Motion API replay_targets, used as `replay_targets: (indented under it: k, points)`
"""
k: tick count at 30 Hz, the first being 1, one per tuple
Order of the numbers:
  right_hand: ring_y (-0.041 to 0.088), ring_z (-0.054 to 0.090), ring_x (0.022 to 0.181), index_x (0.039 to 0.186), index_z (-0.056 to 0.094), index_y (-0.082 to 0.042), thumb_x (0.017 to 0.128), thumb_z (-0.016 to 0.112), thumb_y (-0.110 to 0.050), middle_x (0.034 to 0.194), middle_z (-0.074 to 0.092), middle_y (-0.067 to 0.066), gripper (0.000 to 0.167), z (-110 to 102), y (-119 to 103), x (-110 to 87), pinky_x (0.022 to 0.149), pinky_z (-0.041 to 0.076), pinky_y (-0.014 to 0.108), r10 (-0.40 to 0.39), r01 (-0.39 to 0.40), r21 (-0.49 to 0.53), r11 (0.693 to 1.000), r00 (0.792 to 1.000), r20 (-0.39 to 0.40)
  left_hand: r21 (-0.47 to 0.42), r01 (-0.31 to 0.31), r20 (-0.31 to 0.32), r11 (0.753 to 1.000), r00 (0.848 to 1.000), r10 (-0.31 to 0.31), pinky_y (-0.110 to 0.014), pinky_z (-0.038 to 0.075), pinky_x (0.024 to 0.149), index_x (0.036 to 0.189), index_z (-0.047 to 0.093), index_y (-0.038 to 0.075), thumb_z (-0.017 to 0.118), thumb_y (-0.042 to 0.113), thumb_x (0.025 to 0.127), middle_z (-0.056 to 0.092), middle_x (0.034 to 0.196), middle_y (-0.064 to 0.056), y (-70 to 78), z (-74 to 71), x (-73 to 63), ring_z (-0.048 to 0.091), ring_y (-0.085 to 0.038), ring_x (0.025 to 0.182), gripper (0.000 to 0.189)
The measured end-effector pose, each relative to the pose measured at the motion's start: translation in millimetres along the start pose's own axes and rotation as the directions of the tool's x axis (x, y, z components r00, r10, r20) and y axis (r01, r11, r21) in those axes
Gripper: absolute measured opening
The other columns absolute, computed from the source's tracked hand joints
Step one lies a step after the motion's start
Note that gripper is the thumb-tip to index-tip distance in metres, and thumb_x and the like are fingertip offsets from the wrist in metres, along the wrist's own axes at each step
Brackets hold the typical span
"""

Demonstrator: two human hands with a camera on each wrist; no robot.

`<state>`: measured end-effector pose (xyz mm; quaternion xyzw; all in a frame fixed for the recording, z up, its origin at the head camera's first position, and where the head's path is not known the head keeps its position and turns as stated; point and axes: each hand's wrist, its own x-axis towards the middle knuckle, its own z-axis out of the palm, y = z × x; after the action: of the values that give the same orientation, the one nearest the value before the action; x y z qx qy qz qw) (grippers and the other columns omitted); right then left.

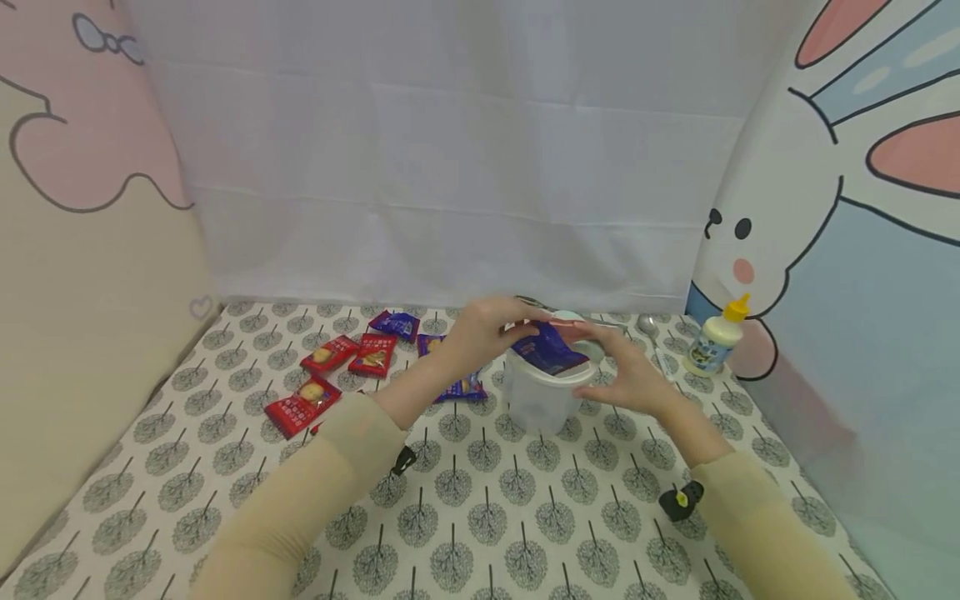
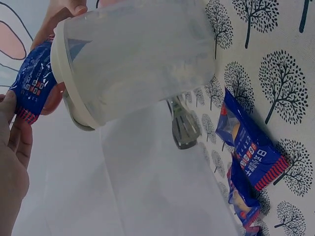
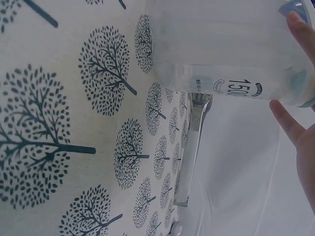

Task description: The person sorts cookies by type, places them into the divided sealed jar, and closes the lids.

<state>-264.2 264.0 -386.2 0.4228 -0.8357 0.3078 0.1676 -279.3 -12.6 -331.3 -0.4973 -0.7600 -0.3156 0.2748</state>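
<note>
At frame centre, the left hand [image 1: 480, 329] pinches a blue snack packet [image 1: 550, 349] over the clear plastic container [image 1: 542, 397]; the right hand [image 1: 633, 375], fingers relaxed, touches the container's rim.

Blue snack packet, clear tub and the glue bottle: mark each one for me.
blue snack packet [image 1: 551, 350], head view, middle of the wrapper lying across the tub's mouth.
clear tub [image 1: 538, 404], head view, front wall below the rim.
glue bottle [image 1: 716, 340], head view, white body under the yellow cap.
</note>
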Motion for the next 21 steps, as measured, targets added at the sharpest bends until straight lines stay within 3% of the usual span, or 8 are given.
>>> replay_targets:
  k: [5,9,14,17,21]
  points:
    - [0.01,0.043,0.127,0.137,0.034,0.009,0.055,0.089,0.0,0.139,0.044,0.016,0.1,-3.1,-12.4,6.2,0.104,0.042,0.03,-0.09,0.091,0.037,0.995,0.996,-0.026,-0.003,0.01,0.122,1.0,0.992,-0.01,-0.017,0.051,0.078,0.13,0.058,0.015,0.065,0.012,0.089,0.063,0.117,-0.006,-3.0,3.8,-7.4,0.062,-0.015,0.095,0.042]
    - [0.016,0.046,0.125,0.133,0.035,0.014,0.053,0.088,0.004,0.135,0.045,0.023,0.097,-7.3,-30.0,11.6,0.101,0.046,0.033,-0.136,0.137,0.038,0.99,0.99,-0.044,-0.078,0.051,0.107,0.996,0.993,-0.043,-0.016,0.05,0.073,0.133,0.052,0.011,0.064,0.006,0.089,0.059,0.114,-0.007,-8.1,9.8,-15.4,0.059,-0.014,0.091,0.046]
    - [0.027,0.052,0.117,0.132,0.038,0.014,0.051,0.088,0.005,0.132,0.046,0.025,0.095,-7.1,-36.4,12.1,0.099,0.047,0.031,-0.11,0.111,0.017,0.994,0.992,-0.056,-0.141,0.055,0.07,0.989,0.996,-0.046,-0.016,0.051,0.072,0.122,0.056,0.009,0.066,0.006,0.087,0.06,0.112,-0.005,-13.6,13.9,-19.0,0.059,-0.013,0.09,0.037]
    - [0.03,0.053,0.115,0.132,0.038,0.013,0.052,0.088,0.004,0.133,0.046,0.024,0.095,-7.1,-38.4,11.7,0.098,0.048,0.035,-0.083,0.084,0.01,0.996,0.995,-0.05,-0.148,0.077,0.105,0.986,0.993,-0.062,-0.018,0.05,0.07,0.123,0.057,0.011,0.068,0.008,0.085,0.061,0.115,-0.003,-15.7,13.8,-20.2,0.057,-0.01,0.088,0.04]
    - [0.022,0.051,0.118,0.133,0.038,0.01,0.055,0.088,0.001,0.136,0.044,0.022,0.094,-7.3,-38.0,8.6,0.101,0.046,0.033,-0.033,0.033,-0.02,0.999,0.999,-0.03,-0.184,0.105,0.153,0.977,0.985,-0.077,-0.027,0.052,0.07,0.127,0.057,0.012,0.074,0.01,0.081,0.061,0.116,-0.002,-18.0,13.3,-22.9,0.053,-0.008,0.085,0.05]
